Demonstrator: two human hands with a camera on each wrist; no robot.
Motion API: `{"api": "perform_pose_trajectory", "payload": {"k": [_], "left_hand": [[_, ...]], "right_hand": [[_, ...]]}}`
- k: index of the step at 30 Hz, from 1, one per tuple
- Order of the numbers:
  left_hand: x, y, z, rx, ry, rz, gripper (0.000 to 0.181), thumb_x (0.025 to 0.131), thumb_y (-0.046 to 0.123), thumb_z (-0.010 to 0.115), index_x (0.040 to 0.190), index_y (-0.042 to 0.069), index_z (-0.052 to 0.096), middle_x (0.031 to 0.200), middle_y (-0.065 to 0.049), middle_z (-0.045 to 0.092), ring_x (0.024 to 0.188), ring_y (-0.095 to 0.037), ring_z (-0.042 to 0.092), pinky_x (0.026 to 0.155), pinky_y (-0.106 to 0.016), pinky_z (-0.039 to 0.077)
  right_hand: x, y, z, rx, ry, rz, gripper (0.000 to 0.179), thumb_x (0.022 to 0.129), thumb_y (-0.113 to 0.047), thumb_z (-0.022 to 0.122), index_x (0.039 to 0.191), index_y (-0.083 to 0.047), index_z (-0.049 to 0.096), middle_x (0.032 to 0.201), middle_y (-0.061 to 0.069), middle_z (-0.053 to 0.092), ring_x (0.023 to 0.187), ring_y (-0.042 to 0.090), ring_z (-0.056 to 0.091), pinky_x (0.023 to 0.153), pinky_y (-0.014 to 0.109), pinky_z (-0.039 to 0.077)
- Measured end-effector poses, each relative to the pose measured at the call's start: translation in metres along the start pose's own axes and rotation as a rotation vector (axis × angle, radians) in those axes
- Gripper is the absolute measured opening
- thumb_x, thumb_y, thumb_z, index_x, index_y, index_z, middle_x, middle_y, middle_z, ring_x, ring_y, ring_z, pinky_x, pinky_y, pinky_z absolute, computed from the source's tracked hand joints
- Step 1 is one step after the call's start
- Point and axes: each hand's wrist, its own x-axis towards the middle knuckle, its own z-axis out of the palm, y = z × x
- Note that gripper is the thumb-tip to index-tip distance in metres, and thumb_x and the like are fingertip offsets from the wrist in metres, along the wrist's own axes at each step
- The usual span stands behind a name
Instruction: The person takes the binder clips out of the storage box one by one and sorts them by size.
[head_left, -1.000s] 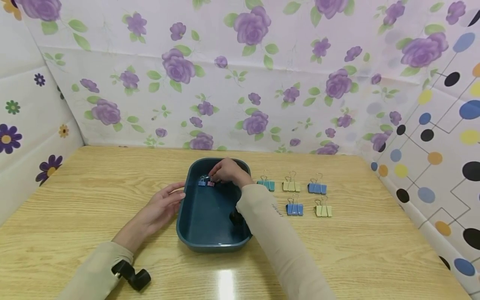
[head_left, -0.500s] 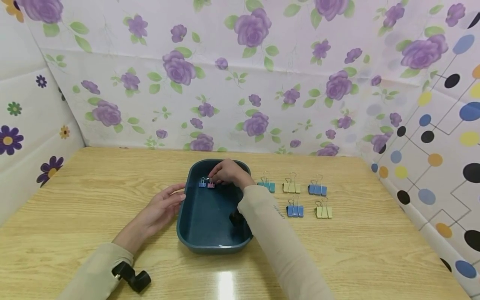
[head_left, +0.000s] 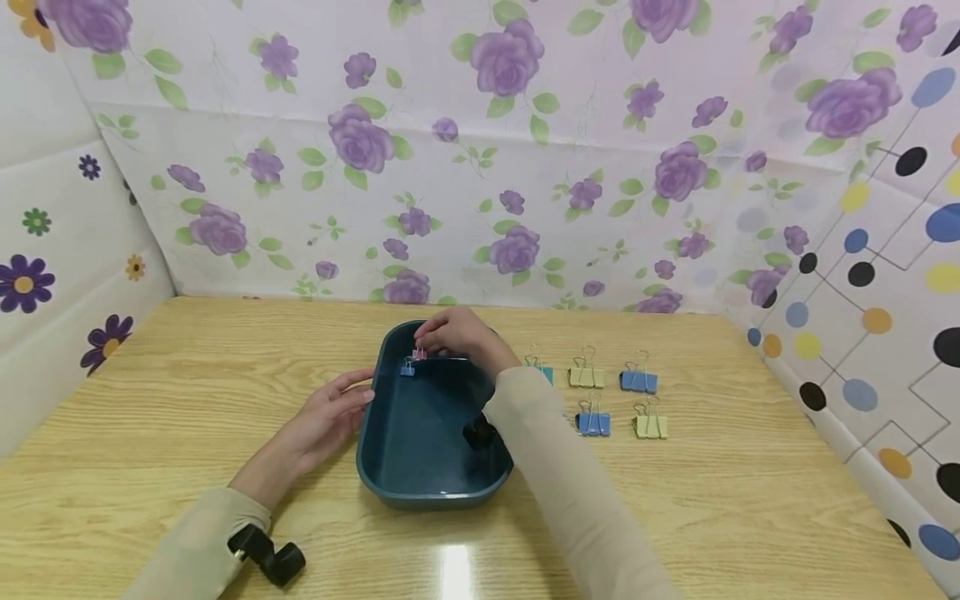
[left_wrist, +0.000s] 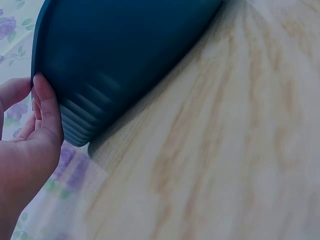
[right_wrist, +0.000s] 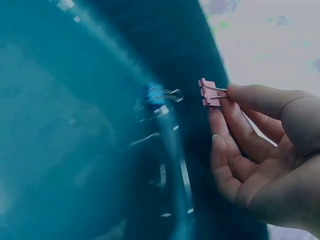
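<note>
In the head view, my right hand (head_left: 461, 335) pinches a small pink binder clip (head_left: 419, 354) over the far end of a dark teal plastic tub (head_left: 435, 498). Seen from the right wrist, thumb and finger hold the pink clip by its wire handles, with its body pointing into the tub. A small blue binder clip (right_wrist: 155, 95) lies on the tub floor close by. My left hand (head_left: 327, 418) is at the tub's left side with fairly straight fingers. In the left wrist view, its fingertips (left_wrist: 45, 89) touch the outer wall just below the rim.
Right of the tub, larger binder clips lie on the wooden table (head_left: 750, 500) in two rows: teal (head_left: 542, 372), yellow (head_left: 587, 377) and blue (head_left: 639, 382) behind, blue (head_left: 594, 423) and yellow (head_left: 651, 427) in front. A flowered cloth (head_left: 465, 192) hangs behind the table.
My right hand has lifted the pink binder clip up and away from the small blue one, toward the tub's far wall. The left hand stays at the tub's side.
</note>
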Motion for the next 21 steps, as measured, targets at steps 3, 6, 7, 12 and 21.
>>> {"api": "perform_pose_trajectory", "payload": {"k": [3, 6, 7, 12, 21], "left_hand": [[0.0, 0.001, 0.001, -0.006, 0.005, -0.001, 0.046, 0.1, 0.001, 0.047, 0.139, -0.009, 0.027, 0.104, 0.0, 0.064, 0.095, -0.008, 0.06, 0.085, -0.023, 0.048], [-0.001, 0.001, 0.001, -0.011, 0.013, -0.002, 0.046, 0.1, 0.001, 0.048, 0.139, -0.008, 0.027, 0.103, 0.0, 0.065, 0.094, -0.008, 0.061, 0.085, -0.023, 0.048], [-0.001, 0.001, 0.0, -0.014, 0.015, -0.001, 0.045, 0.099, 0.001, 0.048, 0.139, -0.008, 0.028, 0.103, 0.0, 0.065, 0.094, -0.008, 0.061, 0.085, -0.023, 0.048], [-0.002, 0.0, -0.001, -0.021, 0.017, 0.006, 0.04, 0.099, 0.001, 0.048, 0.135, -0.005, 0.033, 0.103, 0.0, 0.065, 0.093, -0.009, 0.061, 0.084, -0.023, 0.049], [-0.001, -0.001, 0.001, -0.014, 0.008, 0.008, 0.043, 0.099, 0.0, 0.048, 0.138, -0.008, 0.03, 0.103, 0.0, 0.065, 0.094, -0.009, 0.061, 0.084, -0.023, 0.049]], "right_hand": [[-0.003, -0.013, -0.004, -0.009, 0.015, -0.019, 0.016, 0.091, -0.011, 0.068, 0.103, -0.001, 0.072, 0.09, 0.007, 0.071, 0.084, 0.015, 0.066, 0.073, 0.027, 0.053], [-0.008, -0.024, -0.009, -0.023, 0.02, -0.048, 0.016, 0.091, -0.012, 0.068, 0.102, -0.002, 0.072, 0.092, 0.007, 0.071, 0.09, 0.02, 0.066, 0.079, 0.032, 0.053], [-0.01, -0.027, -0.01, -0.027, 0.017, -0.057, 0.016, 0.091, -0.012, 0.067, 0.103, -0.002, 0.072, 0.093, 0.007, 0.07, 0.093, 0.022, 0.066, 0.082, 0.034, 0.053], [-0.018, -0.034, -0.018, -0.032, 0.007, -0.091, 0.017, 0.091, -0.013, 0.067, 0.103, -0.001, 0.071, 0.096, 0.007, 0.069, 0.1, 0.027, 0.064, 0.091, 0.043, 0.049], [-0.04, -0.023, -0.036, -0.091, 0.005, -0.113, 0.022, 0.091, -0.014, 0.069, 0.106, 0.0, 0.071, 0.095, 0.006, 0.07, 0.099, 0.028, 0.062, 0.091, 0.047, 0.048]]}}
